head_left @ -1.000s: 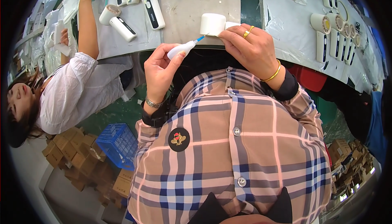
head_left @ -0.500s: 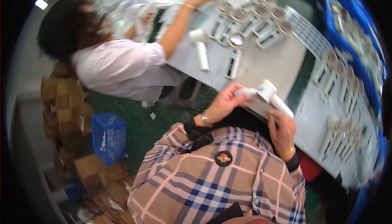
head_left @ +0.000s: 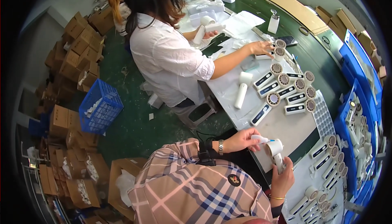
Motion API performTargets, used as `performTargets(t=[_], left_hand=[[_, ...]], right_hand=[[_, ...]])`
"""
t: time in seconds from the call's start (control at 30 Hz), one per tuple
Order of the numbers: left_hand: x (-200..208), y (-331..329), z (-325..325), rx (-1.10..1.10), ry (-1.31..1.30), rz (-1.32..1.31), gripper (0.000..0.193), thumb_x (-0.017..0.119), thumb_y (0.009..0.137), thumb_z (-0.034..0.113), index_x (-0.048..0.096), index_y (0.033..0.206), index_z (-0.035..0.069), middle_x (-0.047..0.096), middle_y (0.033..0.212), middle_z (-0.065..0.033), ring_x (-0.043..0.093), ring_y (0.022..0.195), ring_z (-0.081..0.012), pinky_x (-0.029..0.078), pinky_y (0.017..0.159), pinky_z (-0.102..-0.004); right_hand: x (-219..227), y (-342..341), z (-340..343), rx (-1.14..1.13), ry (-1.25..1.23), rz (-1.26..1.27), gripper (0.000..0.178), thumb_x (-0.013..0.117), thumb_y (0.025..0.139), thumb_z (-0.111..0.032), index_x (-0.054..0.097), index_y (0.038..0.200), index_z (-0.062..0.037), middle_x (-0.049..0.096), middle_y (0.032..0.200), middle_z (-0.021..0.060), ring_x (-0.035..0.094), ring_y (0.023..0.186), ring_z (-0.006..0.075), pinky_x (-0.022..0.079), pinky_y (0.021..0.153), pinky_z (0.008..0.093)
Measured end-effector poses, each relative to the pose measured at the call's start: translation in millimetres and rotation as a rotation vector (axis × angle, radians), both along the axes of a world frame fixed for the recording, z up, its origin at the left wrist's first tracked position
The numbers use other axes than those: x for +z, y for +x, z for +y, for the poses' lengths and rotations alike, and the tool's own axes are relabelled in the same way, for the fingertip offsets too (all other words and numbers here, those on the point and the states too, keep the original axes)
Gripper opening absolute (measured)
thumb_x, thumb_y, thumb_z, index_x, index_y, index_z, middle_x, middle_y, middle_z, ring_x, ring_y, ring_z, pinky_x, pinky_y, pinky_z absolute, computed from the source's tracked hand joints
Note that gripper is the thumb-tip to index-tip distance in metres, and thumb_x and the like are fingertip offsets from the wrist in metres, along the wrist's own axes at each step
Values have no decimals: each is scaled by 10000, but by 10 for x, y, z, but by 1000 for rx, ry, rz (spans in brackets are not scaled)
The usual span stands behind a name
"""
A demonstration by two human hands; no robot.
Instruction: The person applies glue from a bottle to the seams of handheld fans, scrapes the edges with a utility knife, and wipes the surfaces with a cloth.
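Observation:
My left hand (head_left: 241, 141) pinches a small white squeeze bottle (head_left: 257, 137) with a thin blue-tipped nozzle. That nozzle meets or nearly meets the side of a white handheld fan's round head. In my right hand (head_left: 282, 180) is the handle of this handheld fan (head_left: 275, 147), its head upward above the near table edge. Beyond it, several similar fans (head_left: 272, 99) lie on the table with grey round grilles and dark strips on their handles. Another white fan (head_left: 241, 96) lies to their left with its handle toward me.
A co-worker in a white shirt (head_left: 167, 48) sits at the left, one hand holding a fan, the other touching fans. Blue bins (head_left: 354, 138) with fans line the right side. More fans (head_left: 326, 152) lie at the right. A blue crate (head_left: 101, 106) and cardboard boxes stand on the floor.
The view has shifted and become sharper. The fan's handle now points more downward, with my right hand wrapped round it. The bottle remains in my left hand, beside the fan's head.

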State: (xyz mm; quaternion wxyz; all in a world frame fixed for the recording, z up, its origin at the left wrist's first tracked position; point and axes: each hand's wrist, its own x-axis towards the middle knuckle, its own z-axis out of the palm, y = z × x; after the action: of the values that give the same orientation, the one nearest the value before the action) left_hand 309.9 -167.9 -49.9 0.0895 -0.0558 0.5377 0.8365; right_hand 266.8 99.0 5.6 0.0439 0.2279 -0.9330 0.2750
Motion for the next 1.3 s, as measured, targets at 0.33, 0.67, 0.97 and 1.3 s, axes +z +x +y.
performTargets(t=[0.33,0.67,0.97,1.3], left_hand=[[61,52,-122,98,37,37,264,569,1086,207,518,1281,37,702,1227,-111,720,995,-155,584,844,-286],[109,110,-209,210,80,64,247,561,1088,205,508,1268,44,702,1251,-121,720,982,-144,586,859,-298],[157,86,-237,263,72,115,244,554,1091,191,497,1279,46,697,1248,-134,718,983,-148,582,872,-306],[106,-129,-162,337,-168,290,230,508,1104,171,444,1282,42,661,1125,-123,678,901,-148,565,829,-304]], right_hand=[[-234,-154,-144,-38,-450,-342,427,846,802,-40,557,1117,-30,695,921,62,674,746,168,527,655,300],[-427,-340,-712,-210,-871,-801,353,817,884,-47,525,1080,-33,681,854,54,525,502,56,400,438,193],[-450,-474,-1116,-162,-923,-735,310,809,898,-51,556,1073,-10,680,862,60,541,510,65,409,437,208],[-412,-614,-1084,-185,-740,-508,250,800,911,-104,609,1053,-30,677,847,26,558,527,55,422,454,202]])
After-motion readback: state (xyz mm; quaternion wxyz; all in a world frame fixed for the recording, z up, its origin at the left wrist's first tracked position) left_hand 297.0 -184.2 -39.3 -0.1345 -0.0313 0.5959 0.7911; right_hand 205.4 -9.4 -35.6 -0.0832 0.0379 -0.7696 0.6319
